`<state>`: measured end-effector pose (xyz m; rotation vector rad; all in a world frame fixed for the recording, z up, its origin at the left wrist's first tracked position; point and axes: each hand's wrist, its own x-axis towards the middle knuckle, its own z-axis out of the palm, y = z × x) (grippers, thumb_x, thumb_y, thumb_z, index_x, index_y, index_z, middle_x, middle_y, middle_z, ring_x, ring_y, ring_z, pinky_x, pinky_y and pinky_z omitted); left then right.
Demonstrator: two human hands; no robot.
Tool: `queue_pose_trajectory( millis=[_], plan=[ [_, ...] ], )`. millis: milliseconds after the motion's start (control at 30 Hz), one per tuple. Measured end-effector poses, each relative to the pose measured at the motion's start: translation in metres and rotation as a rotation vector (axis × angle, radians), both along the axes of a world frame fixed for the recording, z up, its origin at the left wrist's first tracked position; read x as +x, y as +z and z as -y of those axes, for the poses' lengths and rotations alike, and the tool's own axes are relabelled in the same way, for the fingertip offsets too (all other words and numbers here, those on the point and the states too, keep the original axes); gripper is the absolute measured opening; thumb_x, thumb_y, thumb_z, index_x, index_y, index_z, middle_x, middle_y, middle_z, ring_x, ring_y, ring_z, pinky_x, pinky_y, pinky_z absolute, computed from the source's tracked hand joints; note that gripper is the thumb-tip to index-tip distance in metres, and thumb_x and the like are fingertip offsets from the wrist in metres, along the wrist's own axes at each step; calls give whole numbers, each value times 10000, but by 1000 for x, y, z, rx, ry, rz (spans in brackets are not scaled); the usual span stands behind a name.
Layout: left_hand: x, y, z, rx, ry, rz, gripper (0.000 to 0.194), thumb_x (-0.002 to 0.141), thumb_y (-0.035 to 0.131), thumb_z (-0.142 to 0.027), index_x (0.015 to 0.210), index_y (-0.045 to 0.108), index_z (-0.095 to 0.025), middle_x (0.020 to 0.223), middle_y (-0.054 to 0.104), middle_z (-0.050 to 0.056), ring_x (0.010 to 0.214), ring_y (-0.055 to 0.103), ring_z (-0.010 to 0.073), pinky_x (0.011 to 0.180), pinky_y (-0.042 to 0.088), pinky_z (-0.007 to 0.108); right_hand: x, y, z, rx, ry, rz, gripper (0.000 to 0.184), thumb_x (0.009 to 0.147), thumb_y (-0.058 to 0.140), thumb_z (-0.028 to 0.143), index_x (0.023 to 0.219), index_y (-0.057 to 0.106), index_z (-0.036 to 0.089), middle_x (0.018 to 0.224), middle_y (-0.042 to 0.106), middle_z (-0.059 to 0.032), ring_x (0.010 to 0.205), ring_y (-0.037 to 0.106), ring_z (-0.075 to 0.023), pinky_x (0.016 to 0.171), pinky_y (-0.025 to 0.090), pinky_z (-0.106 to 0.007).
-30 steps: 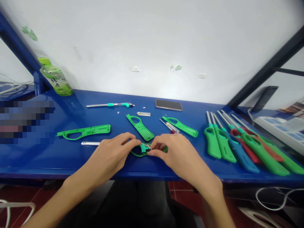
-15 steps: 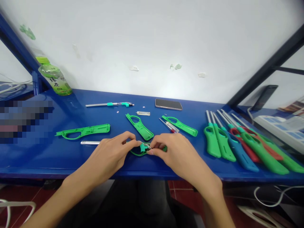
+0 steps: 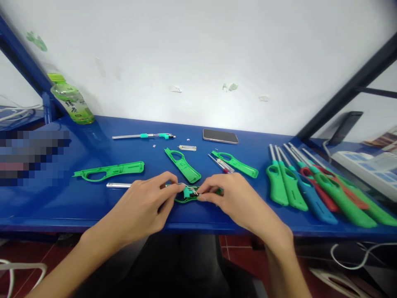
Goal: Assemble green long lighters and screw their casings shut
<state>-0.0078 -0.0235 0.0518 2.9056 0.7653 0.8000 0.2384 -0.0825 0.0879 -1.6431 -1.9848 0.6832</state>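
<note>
A half-open green lighter (image 3: 187, 194) with a teal trigger and thin white wires lies near the front edge of the blue table (image 3: 62, 203). Its metal tube (image 3: 118, 185) sticks out to the left. My left hand (image 3: 145, 207) pinches it from the left with fingers curled. My right hand (image 3: 238, 200) pinches it from the right, fingertips pressed on the wires and the green shell. Most of the shell is hidden under my fingers.
Loose green shell halves (image 3: 109, 171) (image 3: 182, 166) (image 3: 236, 164) lie behind my hands, beside a small screwdriver (image 3: 221, 164) and a bare lighter core (image 3: 143, 136). Several finished lighters (image 3: 313, 186) lie at the right. A phone (image 3: 220, 136) and a green bottle (image 3: 70, 100) stand by the wall.
My right hand has slid slightly right and its fingers have shifted along the lighter. The left hand has stayed in place, still pinching.
</note>
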Motion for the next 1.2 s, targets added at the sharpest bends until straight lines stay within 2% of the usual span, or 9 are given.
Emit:
queue_pose_trajectory(
  millis=[100, 167, 333, 533, 767, 1200],
  plan=[
    [2, 2, 3, -19, 5, -14, 232, 1078, 540, -293, 1223, 710, -231, 1136, 702, 55, 796, 693, 180, 617, 470, 303, 0, -1, -1, -14, -8, -33, 128, 979, 789, 192, 888, 826, 273, 855, 819, 88, 766, 708, -126, 702, 458, -271],
    [4, 1, 3, 3, 16, -16, 220, 1090, 551, -344, 1192, 711, -233, 1113, 701, 48, 779, 689, 185, 590, 462, 307, 1, -2, -2, -6, 6, -24, 138, 979, 790, 197, 864, 814, 270, 848, 814, 94, 764, 703, -120, 704, 451, -270],
    [5, -5, 0, 32, 31, -16, 202, 1112, 525, -309, 1168, 705, -237, 1094, 701, 32, 754, 683, 180, 566, 458, 307, 3, -1, -3, 10, 25, -15, 144, 991, 781, 201, 872, 812, 274, 860, 811, 99, 786, 706, -115, 722, 450, -269],
    [4, -6, -1, 57, 39, -19, 240, 1123, 529, -373, 1209, 699, -226, 1091, 705, 32, 760, 695, 185, 551, 460, 313, -2, 0, -1, -1, -9, 14, 69, 984, 811, 284, 916, 818, 295, 868, 807, 96, 774, 710, -127, 705, 459, -281],
    [6, -6, 1, 126, 52, -40, 274, 1139, 480, -355, 1227, 693, -208, 1051, 710, 40, 756, 703, 194, 546, 447, 315, -4, -2, 0, 115, 34, 126, 100, 1023, 766, 251, 925, 783, 257, 919, 786, 60, 819, 687, -153, 734, 431, -312],
    [7, -5, 3, 66, 56, 12, 249, 1117, 524, -325, 1225, 717, -209, 1083, 691, 37, 658, 625, 141, 537, 451, 303, -5, -3, 1, 109, 34, 138, 112, 1040, 745, 281, 931, 762, 262, 909, 783, 65, 800, 687, -159, 729, 418, -311]
  ],
)
